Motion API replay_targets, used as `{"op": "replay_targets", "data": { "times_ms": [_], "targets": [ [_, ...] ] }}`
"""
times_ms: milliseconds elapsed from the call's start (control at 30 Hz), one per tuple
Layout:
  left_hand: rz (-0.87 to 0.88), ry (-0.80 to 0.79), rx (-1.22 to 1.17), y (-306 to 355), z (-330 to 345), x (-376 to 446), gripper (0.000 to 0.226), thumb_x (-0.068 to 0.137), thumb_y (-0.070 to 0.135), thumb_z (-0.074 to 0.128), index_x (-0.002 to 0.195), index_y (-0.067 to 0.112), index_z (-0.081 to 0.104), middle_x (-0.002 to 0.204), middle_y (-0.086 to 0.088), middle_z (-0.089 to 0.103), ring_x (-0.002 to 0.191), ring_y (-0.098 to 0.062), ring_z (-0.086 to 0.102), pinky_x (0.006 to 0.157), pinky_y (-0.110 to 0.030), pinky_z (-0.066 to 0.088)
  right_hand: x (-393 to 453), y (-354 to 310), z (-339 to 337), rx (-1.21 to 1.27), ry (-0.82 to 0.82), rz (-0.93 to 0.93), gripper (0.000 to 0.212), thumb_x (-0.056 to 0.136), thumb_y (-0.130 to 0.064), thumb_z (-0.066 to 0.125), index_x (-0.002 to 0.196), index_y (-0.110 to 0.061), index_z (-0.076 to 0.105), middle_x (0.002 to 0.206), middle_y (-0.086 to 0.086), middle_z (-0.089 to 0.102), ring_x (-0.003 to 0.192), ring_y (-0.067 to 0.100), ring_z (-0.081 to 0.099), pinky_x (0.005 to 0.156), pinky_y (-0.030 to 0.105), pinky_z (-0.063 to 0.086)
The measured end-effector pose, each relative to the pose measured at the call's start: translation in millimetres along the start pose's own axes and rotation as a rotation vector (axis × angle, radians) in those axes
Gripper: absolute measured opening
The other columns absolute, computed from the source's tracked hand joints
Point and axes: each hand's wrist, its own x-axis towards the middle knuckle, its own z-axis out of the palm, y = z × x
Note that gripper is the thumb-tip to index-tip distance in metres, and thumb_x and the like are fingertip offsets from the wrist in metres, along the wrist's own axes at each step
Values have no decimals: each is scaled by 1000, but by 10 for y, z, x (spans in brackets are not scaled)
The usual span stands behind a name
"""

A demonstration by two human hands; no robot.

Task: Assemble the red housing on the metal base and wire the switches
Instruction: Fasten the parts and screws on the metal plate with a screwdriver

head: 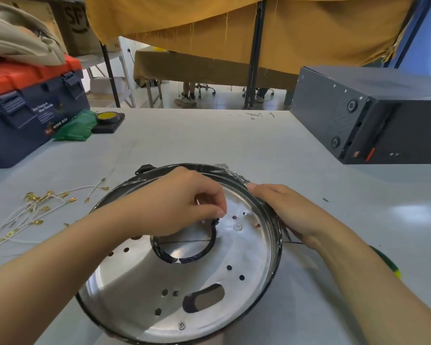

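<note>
Round metal base (144, 290) flat on table (234, 140), directly under both hands. Left hand (177, 207) over centre of base, fingers curled, pinching sth small and white, too small to tell what. Right hand (284, 210) on far-right rim, fingers rather straight, pressing it. White wires w/ brass terminals (35, 207) well left of left hand. Red housing only glimpsed thru holes
</note>
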Motion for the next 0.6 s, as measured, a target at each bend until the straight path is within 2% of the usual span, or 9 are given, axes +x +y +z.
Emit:
{"op": "replay_targets", "data": {
  "times_ms": [100,167,233,300,333,400,500,600],
  "targets": [
    [0,-43,-22,26,35,83,8,86,22,65,85,24,73,79,14,70,78,5,61,72,-10,47,-8,8,11,7,-9,10,51,97,-39,44,114,7,57,105,30,63,82,23,50,78,36,39],
    [-5,-60,-48,33,49,132,8,85,23,66,87,25,74,80,12,71,77,1,63,72,-15,49,-10,14,16,12,-9,27,49,97,-40,43,114,4,58,115,30,60,84,22,51,82,39,43],
    [-16,-63,-88,43,76,189,7,84,23,68,88,24,73,77,9,71,72,-1,64,73,-20,51,-6,20,8,-6,-5,35,43,97,-41,42,102,-2,60,97,22,66,77,17,52,76,32,45],
    [-29,-61,-143,73,126,248,4,82,20,70,86,20,70,70,5,69,65,-4,63,71,-24,52,-20,7,12,-32,7,38,36,97,-42,40,89,-12,58,78,5,60,67,10,50,64,23,41],
    [-30,-65,-162,93,157,277,3,82,19,70,84,18,68,69,2,69,64,-7,62,69,-24,52,-22,9,9,-35,7,36,36,98,-42,39,90,-11,57,80,4,59,69,10,50,66,25,41],
    [-26,-64,-175,122,215,334,3,82,17,70,79,16,67,68,-2,70,62,-9,62,66,-22,51,-16,23,4,-43,-8,26,44,98,-41,37,104,-2,58,93,13,63,79,15,53,77,32,43],
    [-33,-49,-202,129,262,385,4,82,15,69,78,16,70,69,-3,71,61,-4,61,67,-20,50,-34,5,15,-69,-29,33,47,98,-40,36,112,1,56,107,22,64,86,19,56,89,42,46],
    [-46,-80,-255,120,281,389,4,83,11,69,82,13,72,74,-6,72,62,-3,60,69,-19,51,-35,11,11,-47,-24,47,44,98,-42,36,102,-3,57,94,11,61,83,15,55,87,38,46]
  ]
}}
